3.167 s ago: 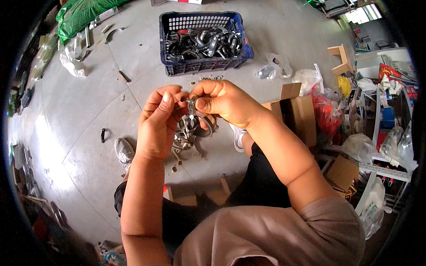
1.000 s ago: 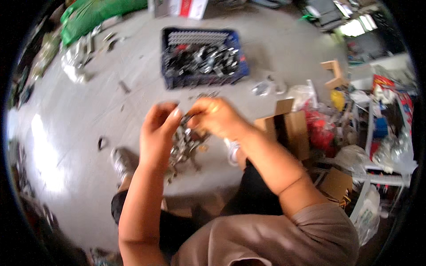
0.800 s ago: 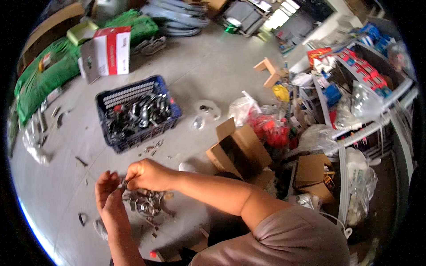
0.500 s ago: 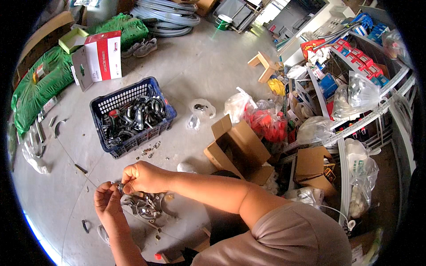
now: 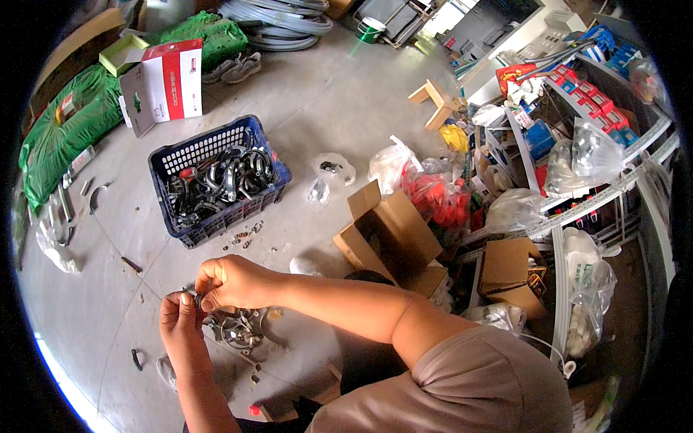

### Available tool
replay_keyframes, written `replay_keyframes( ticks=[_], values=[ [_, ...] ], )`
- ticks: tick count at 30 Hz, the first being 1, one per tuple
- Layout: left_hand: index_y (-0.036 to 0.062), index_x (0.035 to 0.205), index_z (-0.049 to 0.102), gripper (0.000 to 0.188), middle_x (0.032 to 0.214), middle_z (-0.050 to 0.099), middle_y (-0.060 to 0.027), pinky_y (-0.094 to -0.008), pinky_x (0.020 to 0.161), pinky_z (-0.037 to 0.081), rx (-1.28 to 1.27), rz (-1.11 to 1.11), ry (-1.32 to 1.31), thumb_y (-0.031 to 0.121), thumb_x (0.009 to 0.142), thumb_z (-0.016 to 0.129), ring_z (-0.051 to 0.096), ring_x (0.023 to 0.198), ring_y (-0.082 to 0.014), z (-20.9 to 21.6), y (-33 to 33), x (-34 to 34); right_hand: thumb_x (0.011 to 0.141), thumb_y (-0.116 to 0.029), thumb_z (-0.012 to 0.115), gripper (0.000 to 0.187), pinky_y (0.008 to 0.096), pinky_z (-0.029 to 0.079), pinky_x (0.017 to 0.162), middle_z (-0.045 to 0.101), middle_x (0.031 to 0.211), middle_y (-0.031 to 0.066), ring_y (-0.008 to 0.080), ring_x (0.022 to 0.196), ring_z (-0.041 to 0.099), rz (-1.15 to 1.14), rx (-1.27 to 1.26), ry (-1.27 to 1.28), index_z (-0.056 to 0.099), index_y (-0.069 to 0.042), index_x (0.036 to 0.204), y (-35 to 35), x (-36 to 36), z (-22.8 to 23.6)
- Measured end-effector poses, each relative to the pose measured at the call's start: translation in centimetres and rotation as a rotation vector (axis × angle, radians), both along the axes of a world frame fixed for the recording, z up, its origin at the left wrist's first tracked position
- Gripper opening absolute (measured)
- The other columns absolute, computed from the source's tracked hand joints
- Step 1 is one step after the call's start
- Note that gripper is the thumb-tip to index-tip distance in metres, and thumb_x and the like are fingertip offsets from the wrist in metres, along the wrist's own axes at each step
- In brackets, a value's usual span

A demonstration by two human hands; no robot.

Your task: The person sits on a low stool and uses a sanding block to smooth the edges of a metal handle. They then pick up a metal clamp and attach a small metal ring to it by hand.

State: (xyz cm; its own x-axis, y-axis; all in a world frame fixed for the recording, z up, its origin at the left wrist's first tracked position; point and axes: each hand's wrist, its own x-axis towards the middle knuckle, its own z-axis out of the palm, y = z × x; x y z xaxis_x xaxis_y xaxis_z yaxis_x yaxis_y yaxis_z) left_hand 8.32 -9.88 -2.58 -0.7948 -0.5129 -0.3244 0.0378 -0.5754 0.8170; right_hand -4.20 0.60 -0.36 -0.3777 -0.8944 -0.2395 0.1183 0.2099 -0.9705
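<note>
My left hand (image 5: 180, 326) and my right hand (image 5: 240, 283) meet over the floor, fingertips closed on the same small dark metal piece (image 5: 193, 293). Fingers cover most of it, so its exact kind is hidden. Just beneath my right wrist lies a loose pile of metal clamps and fittings (image 5: 244, 330), partly behind my right hand and forearm. Beyond the hands stands a dark blue plastic crate (image 5: 234, 215) filled with black and silver curved clamps (image 5: 224, 177). Small brownish metal bits (image 5: 249, 232) are scattered between the crate and my right hand.
An open cardboard box (image 5: 408, 224) is right of the crate, near plastic bags (image 5: 393, 164) and a loaded metal shelf (image 5: 606, 184). Green sacks (image 5: 76, 137) and a red-white box (image 5: 173, 83) stand at far left. A small wooden stool (image 5: 435, 105) is at the back.
Both hands stay together on the small piece. My left thumb now points more upright, and the fingers have shifted slightly around it. The whole view has tilted a little.
</note>
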Motion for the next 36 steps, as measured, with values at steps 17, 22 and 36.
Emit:
replay_keyframes(
  ticks=[17, 22, 36],
  values=[
    [0.0049, 0.087, 0.055, 0.009, 0.074, 0.053, 0.0009, -0.0217, 0.061, 0.038, 0.065, 0.024, 0.021, 0.013, 0.084, 0.056, 0.047, 0.064, -0.0087, 0.7, -0.4, -0.2, 0.076, -0.005, 0.063, 0.012, 0.0193, 0.037, 0.046, 0.055, 0.065, -0.0010, 0.0047, 0.055, 0.047, -0.029, -0.039, -0.100, 0.052, -0.003, 0.078, -0.2, 0.2, -0.6],
    [0.0039, 0.089, 0.055, 0.010, 0.077, 0.054, 0.0004, -0.0219, 0.063, 0.039, 0.257, 0.039, -0.028, 0.011, 0.082, 0.058, 0.048, 0.065, -0.0082, 1.6, -0.8, 0.3, 0.077, -0.007, 0.064, 0.013, 0.0193, 0.039, 0.049, 0.057, 0.070, -0.0001, 0.0041, 0.058, 0.049, -0.007, -0.062, -0.109, 0.051, -0.004, 0.079, -0.5, 0.7, -0.6],
    [0.0040, 0.101, 0.051, 0.027, 0.096, 0.056, -0.0059, -0.0283, 0.080, 0.041, 0.231, 0.076, 0.165, -0.002, 0.076, 0.044, 0.053, 0.088, -0.0152, 0.9, -0.5, -0.2, 0.078, -0.004, 0.062, 0.010, 0.0189, 0.041, 0.051, 0.056, 0.070, 0.0003, 0.0043, 0.059, 0.049, -0.028, -0.105, -0.064, 0.052, -0.004, 0.079, -0.3, -0.2, -0.9]
  ],
)
